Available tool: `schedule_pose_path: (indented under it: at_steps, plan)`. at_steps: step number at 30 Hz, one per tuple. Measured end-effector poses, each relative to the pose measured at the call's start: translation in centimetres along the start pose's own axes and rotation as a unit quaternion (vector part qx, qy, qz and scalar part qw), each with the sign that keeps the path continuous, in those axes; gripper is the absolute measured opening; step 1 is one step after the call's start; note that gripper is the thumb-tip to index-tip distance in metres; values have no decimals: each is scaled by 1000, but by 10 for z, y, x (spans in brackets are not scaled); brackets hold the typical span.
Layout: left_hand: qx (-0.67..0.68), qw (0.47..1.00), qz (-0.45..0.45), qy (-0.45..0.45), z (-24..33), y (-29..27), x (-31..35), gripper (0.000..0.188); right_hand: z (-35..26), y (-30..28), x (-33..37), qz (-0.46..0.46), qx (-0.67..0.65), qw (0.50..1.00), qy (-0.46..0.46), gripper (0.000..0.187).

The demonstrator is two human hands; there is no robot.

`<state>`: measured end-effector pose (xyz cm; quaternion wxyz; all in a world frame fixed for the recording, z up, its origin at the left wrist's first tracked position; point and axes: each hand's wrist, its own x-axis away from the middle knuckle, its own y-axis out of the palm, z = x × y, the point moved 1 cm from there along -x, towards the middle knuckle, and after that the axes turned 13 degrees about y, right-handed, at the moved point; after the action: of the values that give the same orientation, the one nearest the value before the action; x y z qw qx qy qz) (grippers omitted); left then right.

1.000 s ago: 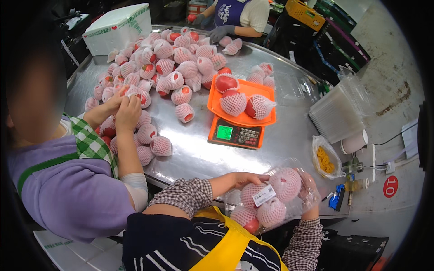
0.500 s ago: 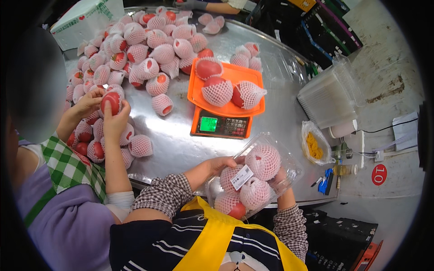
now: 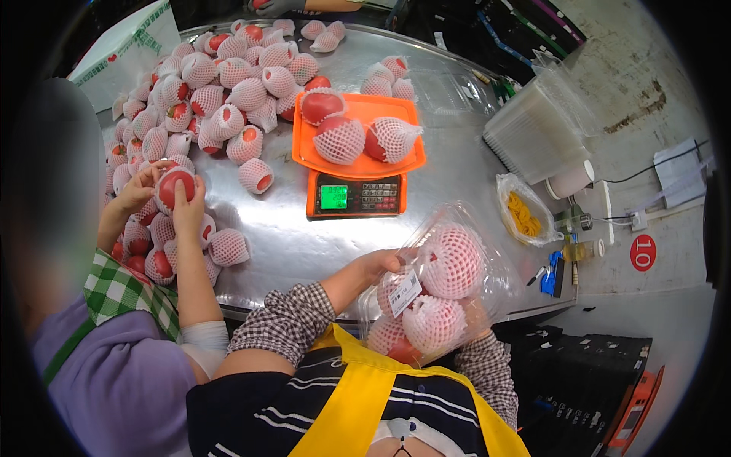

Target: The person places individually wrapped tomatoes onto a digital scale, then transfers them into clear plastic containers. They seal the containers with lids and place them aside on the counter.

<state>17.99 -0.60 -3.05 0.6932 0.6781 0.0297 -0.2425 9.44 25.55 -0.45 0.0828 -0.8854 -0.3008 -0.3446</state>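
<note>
A broad metal table (image 3: 278, 228) stretches ahead of a worker in a yellow apron (image 3: 346, 407), while at the left a co-worker in purple (image 3: 114, 365) cradles a single red fruit (image 3: 177, 185) in both hands. A heap of red fruit (image 3: 202, 95), most pieces sleeved in pale foam netting, covers the table's far left beside a white foam box (image 3: 122, 57). On the right stands a stack of clear containers (image 3: 537, 129). An orange scale (image 3: 358, 194), three partly netted fruits in its tray, sits near the middle, its display lit green.

Closer than the scale and slightly to its right, a clear plastic pack (image 3: 496, 286) of netted fruit is held between the apron wearer's hands at the table's near edge, in front of the body. The left hand (image 3: 378, 266) grips the pack's upper left side, thumb toward the top; the right hand (image 3: 476, 314), seen partly through the plastic, grasps the lower right side. Beyond the pack's right end lies a bag of yellow bands (image 3: 524, 215). Smallest is the pack's white label (image 3: 406, 295), tilted, just below the left hand's fingertips.
</note>
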Motion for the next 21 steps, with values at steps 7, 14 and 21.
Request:
schedule_pose_path:
  at_steps: [7, 14, 21]
  plan:
    - [-281, 945, -48, -160, -19, 53, -48, 101, -150, -43, -24, -118, 14, 992, 33, 29]
    - [-378, 893, 1, -245, -46, 91, -59, 105, -211, -15, 169, -151, 504, 848, -69, 37]
    - [-324, 906, 3, -271, -86, 83, -64, 101, -125, -71, 279, -128, 305, 943, 39, 56]
